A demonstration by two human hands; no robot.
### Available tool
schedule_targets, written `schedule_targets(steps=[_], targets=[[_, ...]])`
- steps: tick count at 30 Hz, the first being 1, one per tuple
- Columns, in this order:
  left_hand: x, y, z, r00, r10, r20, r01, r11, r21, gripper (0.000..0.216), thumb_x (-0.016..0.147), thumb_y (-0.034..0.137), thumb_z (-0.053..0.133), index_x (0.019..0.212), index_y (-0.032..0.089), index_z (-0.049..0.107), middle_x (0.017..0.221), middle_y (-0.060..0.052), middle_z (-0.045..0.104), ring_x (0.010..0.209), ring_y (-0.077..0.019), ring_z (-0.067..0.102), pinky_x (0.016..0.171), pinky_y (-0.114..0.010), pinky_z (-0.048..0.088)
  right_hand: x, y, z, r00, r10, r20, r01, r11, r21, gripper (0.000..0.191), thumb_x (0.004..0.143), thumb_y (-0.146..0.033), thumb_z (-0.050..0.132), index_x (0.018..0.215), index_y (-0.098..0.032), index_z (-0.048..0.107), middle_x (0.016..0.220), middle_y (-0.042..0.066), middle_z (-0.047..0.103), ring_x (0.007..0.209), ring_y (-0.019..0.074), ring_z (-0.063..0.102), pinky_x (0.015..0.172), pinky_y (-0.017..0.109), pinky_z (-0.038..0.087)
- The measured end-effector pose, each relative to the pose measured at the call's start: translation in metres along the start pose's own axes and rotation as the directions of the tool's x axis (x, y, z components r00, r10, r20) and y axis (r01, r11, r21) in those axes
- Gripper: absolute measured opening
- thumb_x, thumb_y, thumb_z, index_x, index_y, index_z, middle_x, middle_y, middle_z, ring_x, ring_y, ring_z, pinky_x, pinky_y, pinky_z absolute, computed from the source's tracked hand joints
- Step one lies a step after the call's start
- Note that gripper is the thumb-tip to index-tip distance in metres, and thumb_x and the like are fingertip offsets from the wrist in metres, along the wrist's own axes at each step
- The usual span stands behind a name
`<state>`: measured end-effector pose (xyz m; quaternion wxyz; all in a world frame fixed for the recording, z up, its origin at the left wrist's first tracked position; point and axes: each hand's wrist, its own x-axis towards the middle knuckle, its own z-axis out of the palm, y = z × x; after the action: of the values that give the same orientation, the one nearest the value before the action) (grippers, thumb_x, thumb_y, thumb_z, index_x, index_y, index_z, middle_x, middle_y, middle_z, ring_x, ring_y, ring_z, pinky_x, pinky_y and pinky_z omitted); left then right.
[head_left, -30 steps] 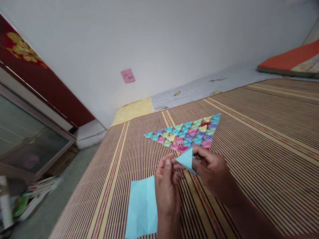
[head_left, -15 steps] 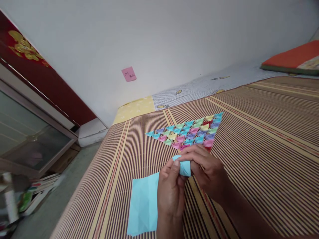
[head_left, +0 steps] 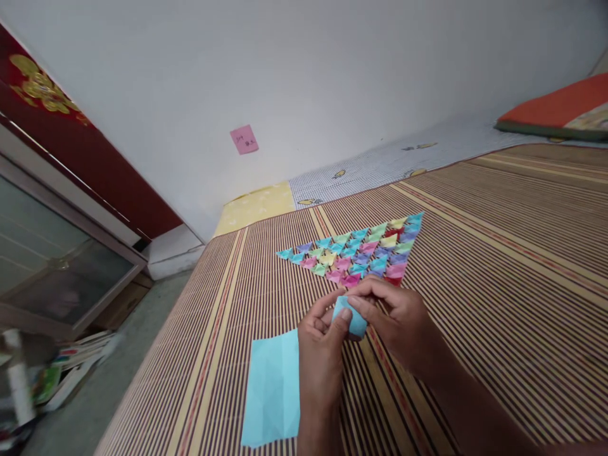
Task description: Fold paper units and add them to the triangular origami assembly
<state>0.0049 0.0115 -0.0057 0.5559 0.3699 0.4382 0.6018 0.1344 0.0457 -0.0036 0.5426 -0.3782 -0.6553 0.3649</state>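
A small folded piece of light blue paper (head_left: 357, 325) is pinched between both hands above the striped mat. My left hand (head_left: 323, 345) is closed on its left side, thumb pressed on the front face. My right hand (head_left: 399, 320) grips the top and right side, with the thumb on the upper edge and the fingers behind. Left of my left wrist lies a larger creased sheet of light blue paper (head_left: 273, 386), partly hidden by the wrist. Just beyond the hands, many small folded paper pieces (head_left: 365, 250) in several colours lie in rows forming a triangle.
The striped mat (head_left: 498, 266) covers the bed. Along the wall runs a patterned cloth (head_left: 342, 182). A pink note (head_left: 244, 139) is stuck on the wall. An orange cushion (head_left: 555, 107) lies at the far right. On the floor at left are papers (head_left: 78, 367) beside a glazed cabinet door (head_left: 61, 272).
The folded paper has turned and tilted in my hands. My right thumb has come round onto its upper front, and my left thumb has shifted right along its face.
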Motion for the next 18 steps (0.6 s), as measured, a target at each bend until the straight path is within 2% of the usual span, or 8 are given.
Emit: schedule_targets(steps=[3, 6, 9, 12, 15, 18], targets=[[0.0004, -0.0014, 0.0000, 0.993, -0.056, 0.107, 0.061, 0.997, -0.044, 0.032, 0.090, 0.039, 0.068, 0.102, 0.011, 0.077, 0.087, -0.010, 0.076, 0.065, -0.0137, 0.063, 0.064, -0.025, 0.053, -0.0010, 0.0002, 0.0012, 0.997, 0.028, -0.072, -0.027, 0.999, 0.020, 0.016, 0.093, -0.028, 0.061, 0.081, -0.020, 0.068, 0.073, 0.000, 0.062, 0.067, 0.0158, 0.057, 0.061, 0.027, 0.046], [0.0016, -0.0011, 0.0003, 0.987, -0.031, 0.155, 0.036, 0.999, -0.027, 0.031, 0.093, 0.038, 0.063, 0.097, 0.011, 0.078, 0.079, -0.009, 0.073, 0.058, -0.0116, 0.058, 0.059, -0.023, 0.050, -0.0021, -0.0004, 0.0010, 0.996, 0.072, -0.046, -0.069, 0.995, 0.070, 0.015, 0.092, -0.029, 0.063, 0.082, -0.020, 0.068, 0.070, -0.001, 0.060, 0.064, 0.0148, 0.054, 0.056, 0.025, 0.045], [0.0014, 0.0023, 0.0014, 0.993, 0.005, 0.119, -0.015, 0.997, 0.080, 0.024, 0.092, 0.032, 0.065, 0.092, 0.012, 0.079, 0.073, -0.006, 0.072, 0.058, -0.0117, 0.057, 0.055, -0.021, 0.046, -0.0028, -0.0006, -0.0004, 0.993, 0.119, 0.024, -0.121, 0.984, 0.134, 0.017, 0.092, -0.031, 0.063, 0.081, -0.020, 0.067, 0.066, -0.002, 0.056, 0.060, 0.0136, 0.051, 0.053, 0.024, 0.044], [-0.0001, 0.0056, 0.0029, 0.998, 0.037, 0.051, -0.045, 0.984, 0.171, 0.018, 0.088, 0.028, 0.068, 0.088, 0.014, 0.080, 0.070, -0.004, 0.070, 0.059, -0.0113, 0.055, 0.054, -0.019, 0.044, -0.0024, -0.0004, -0.0018, 0.991, 0.127, 0.031, -0.130, 0.985, 0.118, 0.015, 0.092, -0.028, 0.061, 0.082, -0.019, 0.067, 0.064, -0.003, 0.055, 0.058, 0.0132, 0.051, 0.054, 0.025, 0.044], [-0.0014, 0.0065, 0.0040, 0.999, 0.047, 0.027, -0.052, 0.974, 0.220, 0.017, 0.086, 0.027, 0.068, 0.087, 0.015, 0.080, 0.070, -0.003, 0.070, 0.059, -0.0116, 0.055, 0.053, -0.019, 0.044, -0.0011, -0.0006, -0.0022, 0.997, 0.075, 0.016, -0.076, 0.997, 0.025, 0.011, 0.091, -0.024, 0.061, 0.083, -0.019, 0.068, 0.066, -0.003, 0.056, 0.059, 0.0133, 0.051, 0.056, 0.026, 0.043], [-0.0020, 0.0061, 0.0049, 0.999, 0.027, 0.019, -0.030, 0.976, 0.217, 0.019, 0.087, 0.027, 0.066, 0.091, 0.015, 0.080, 0.078, -0.005, 0.073, 0.067, -0.0158, 0.063, 0.056, -0.022, 0.050, -0.0003, -0.0007, -0.0002, 0.999, -0.008, 0.051, 0.010, 0.999, -0.041, 0.012, 0.091, -0.020, 0.059, 0.083, -0.018, 0.068, 0.072, -0.001, 0.060, 0.065, 0.0146, 0.056, 0.061, 0.027, 0.044]])
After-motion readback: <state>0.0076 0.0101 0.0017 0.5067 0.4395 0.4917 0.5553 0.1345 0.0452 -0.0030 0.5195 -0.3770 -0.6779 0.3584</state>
